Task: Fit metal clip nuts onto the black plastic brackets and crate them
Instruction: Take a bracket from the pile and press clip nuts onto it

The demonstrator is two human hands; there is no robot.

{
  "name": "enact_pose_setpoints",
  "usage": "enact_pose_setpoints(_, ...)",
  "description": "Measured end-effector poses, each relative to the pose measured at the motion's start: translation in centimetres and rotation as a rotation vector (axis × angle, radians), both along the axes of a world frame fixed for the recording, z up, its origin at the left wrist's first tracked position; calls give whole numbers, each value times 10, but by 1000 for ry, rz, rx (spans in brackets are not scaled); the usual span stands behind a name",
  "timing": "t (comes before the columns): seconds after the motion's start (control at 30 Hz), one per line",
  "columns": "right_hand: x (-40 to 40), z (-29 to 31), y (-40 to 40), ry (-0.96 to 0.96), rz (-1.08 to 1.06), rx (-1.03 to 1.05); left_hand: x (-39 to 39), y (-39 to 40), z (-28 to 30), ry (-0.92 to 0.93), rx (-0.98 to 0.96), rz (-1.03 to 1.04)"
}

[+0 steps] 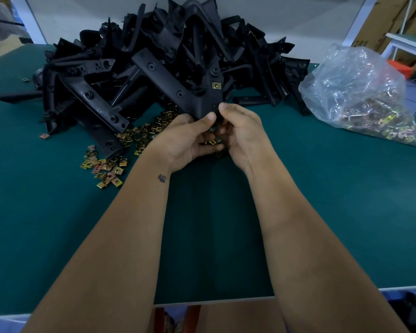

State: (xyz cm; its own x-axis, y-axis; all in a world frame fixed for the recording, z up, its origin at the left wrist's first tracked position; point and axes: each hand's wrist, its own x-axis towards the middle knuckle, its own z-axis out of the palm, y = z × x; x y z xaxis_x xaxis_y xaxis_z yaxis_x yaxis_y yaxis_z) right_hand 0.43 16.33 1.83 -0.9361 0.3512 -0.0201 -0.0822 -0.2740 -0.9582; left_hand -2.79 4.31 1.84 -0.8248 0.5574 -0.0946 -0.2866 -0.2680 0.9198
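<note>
We note two bare forearms reaching from the near edge of the green worktop (pixel 58 224) toward its middle. The left hand (pixel 185 140) has its fingers curled under, and its thumb pressed on, the lower tip of a black V-shaped bracket (pixel 178 90), and we see several clip nuts cupped in its palm. The right hand (pixel 240 131) pinches the same tip from the other side, thumb on top. We cannot tell whether a clip nut sits between its fingers. The held bracket is raised just above the worktop, its two arms spreading away from us. One brass-coloured clip nut (pixel 216 85) is already seated on its right arm.

Left of the hands, loose clip nuts (pixel 106 169) lie scattered on the worktop, running back under the bracket. Behind them, toward the far edge, a large heap of black brackets (pixel 178 39) is piled up, with a single stray nut (pixel 25 79) to its left. At the far right edge, a clear plastic bag (pixel 356 92) holds more clip nuts. Cardboard boxes (pixel 394 18) stand beyond the worktop.
</note>
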Motion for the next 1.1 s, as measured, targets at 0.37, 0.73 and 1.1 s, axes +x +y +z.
enact_pose_setpoints(0.37, -2, -1, 1, 6, -27, 137, -9, -3, -4, -3, -41, -110)
enact_pose_setpoints(0.73, 1, 3, 10, -14, 1, 425, -12, -9, -6, 29, -29, -204)
enact_pose_setpoints(1.1, -1, 4, 22, -30, 47, 433, -10, -7, -4, 21, -105, -128)
